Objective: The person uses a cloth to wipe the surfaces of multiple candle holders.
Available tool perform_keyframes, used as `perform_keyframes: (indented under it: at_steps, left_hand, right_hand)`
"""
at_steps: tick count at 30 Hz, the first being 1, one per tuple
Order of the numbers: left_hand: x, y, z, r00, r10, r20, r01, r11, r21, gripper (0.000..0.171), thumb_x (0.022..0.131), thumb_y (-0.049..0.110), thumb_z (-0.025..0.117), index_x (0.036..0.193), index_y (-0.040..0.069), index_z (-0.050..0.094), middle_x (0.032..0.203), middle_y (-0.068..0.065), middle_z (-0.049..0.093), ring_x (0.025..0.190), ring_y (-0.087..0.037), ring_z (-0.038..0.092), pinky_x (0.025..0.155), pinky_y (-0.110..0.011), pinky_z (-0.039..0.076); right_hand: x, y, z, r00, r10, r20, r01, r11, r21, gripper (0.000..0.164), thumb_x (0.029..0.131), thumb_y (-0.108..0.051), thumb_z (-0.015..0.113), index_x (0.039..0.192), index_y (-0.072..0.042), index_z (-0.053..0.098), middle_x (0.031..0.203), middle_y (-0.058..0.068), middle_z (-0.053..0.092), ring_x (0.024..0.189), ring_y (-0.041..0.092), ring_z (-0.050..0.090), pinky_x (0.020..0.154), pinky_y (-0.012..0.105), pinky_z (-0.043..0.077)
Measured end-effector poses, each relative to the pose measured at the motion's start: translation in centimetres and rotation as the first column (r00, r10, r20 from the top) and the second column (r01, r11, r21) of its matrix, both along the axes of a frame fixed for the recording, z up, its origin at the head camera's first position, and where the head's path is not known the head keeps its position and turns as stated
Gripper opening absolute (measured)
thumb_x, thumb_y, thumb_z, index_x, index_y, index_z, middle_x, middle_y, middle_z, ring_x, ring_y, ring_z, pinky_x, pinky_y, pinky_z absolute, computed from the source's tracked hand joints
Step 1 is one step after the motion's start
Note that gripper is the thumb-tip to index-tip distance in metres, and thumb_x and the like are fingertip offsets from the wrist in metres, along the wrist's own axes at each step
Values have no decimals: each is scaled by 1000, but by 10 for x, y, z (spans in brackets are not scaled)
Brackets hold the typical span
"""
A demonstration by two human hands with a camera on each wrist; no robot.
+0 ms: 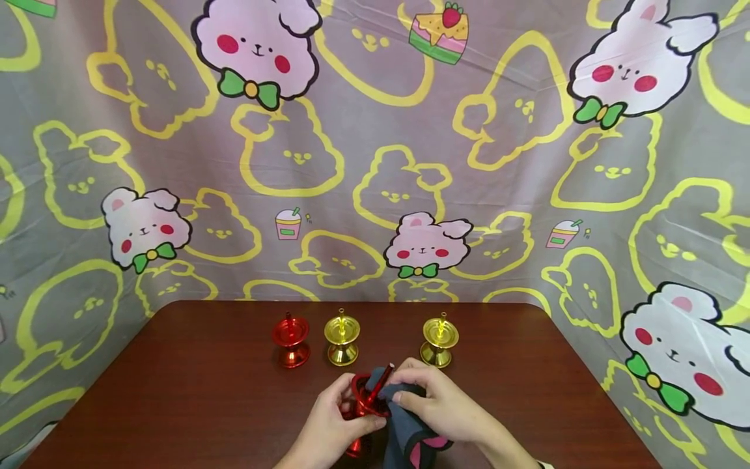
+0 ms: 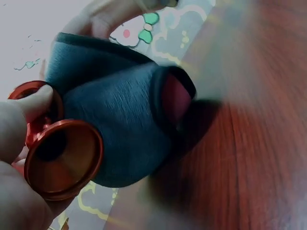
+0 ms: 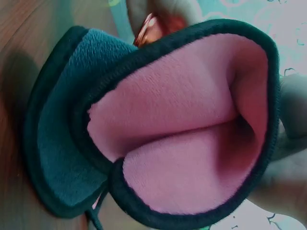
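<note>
Left hand (image 1: 331, 417) grips a tilted red stand (image 1: 368, 405) above the desk (image 1: 205, 404); right hand (image 1: 439, 397) pinches a pink-lined dark cloth (image 1: 404, 420) against the stand's upper dish (image 1: 359, 391).

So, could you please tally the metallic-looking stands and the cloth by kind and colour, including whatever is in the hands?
Red stands: 2 (one standing, one in the left hand)
Gold stands: 2
Cloth: 1 (in the right hand)
Total: 5
</note>
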State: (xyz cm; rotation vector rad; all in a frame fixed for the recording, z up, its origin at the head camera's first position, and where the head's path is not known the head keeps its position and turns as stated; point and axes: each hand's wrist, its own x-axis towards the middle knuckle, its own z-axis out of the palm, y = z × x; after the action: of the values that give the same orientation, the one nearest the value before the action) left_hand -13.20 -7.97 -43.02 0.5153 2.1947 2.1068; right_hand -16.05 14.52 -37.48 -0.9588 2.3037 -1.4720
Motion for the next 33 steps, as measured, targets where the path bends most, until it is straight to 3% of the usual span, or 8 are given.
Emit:
perform_keyframes:
  at_steps: [14, 25, 28, 33]
  left_hand:
    - [-3, 4, -1, 998, 63, -17, -63, 998, 24, 39, 86, 11, 79, 119, 2, 61, 102, -10, 72, 86, -15, 67, 74, -27, 53]
    - [-8, 10, -7, 982, 181, -48, -180, 983, 24, 46, 82, 7, 82, 122, 0, 60, 104, -10, 70, 91, -13, 66, 78, -24, 53]
    - [-10, 6, -5, 986, 152, -62, -154, 988, -29, 45, 84, 12, 82, 123, 1, 61, 106, -9, 70, 94, -13, 66, 79, -25, 52]
    - [-14, -12, 1, 998, -33, -55, 28, 996, -84, 40, 92, 12, 72, 128, -2, 59, 114, -12, 68, 100, -17, 65, 84, -25, 51]
  right_hand:
    - [-2, 1, -2, 999, -45, -13, 45, 998, 43, 18, 100, -18, 62, 113, -22, 74, 107, -4, 65, 99, 17, 57, 78, 32, 48]
    - [3, -2, -4, 997, -71, -9, 71, 995, 63, 19, 100, -18, 62, 114, -24, 73, 106, -4, 63, 96, 15, 55, 75, 29, 47]
    - [2, -2, -8, 996, -88, -30, 89, 994, 55, 20, 101, -19, 61, 117, -25, 71, 109, -4, 62, 100, 16, 55, 79, 31, 45]
    - [0, 4, -15, 996, -82, -24, 84, 994, 71, 23, 103, -23, 58, 123, -29, 68, 115, -5, 59, 108, 17, 54, 87, 35, 43]
